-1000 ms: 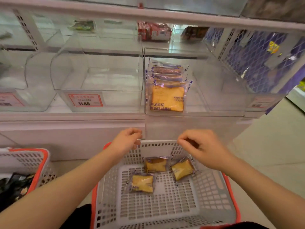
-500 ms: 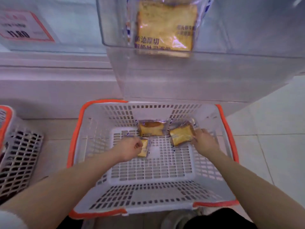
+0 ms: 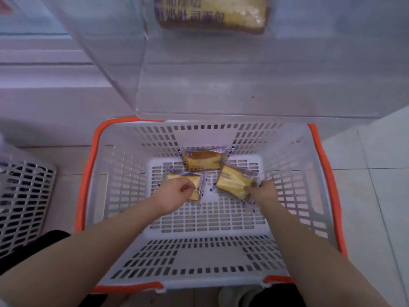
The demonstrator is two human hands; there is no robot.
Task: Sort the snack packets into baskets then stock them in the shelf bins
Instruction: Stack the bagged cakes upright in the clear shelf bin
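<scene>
Vs 0.5 s ago the view sits closer and lower: basket fills more of the frame, the price tag at top L is nearly out of view, and both hands sit a bit further onto their packets, while the back packet lies as before. L to R: 2nd basket at far L is cut off by the frame edge, contents not visible. Left hand is curled over the left packet on the basket floor, fingers pinching its near edge; the hand hides most of the packet, so its exact outline is hard to read, long axis approx L-R. Back packet lies flat against the far wall, untouched, long axis L-R, wrapper ends toward each side. Right packet lies tilted, long axis running from far-L to near-R; its near-R end is pinched in the right hand, fingers bunched on the wrapper, fingertips partly hidden by it. All 3 packets are in the far half of the basket, close together. Above, the clear bin overhangs the basket's far rim; the bread packet inside it is cropped at the top and its print is blurred. Dark clothing and a shoe at the bottom edge are only partly visible.
</scene>
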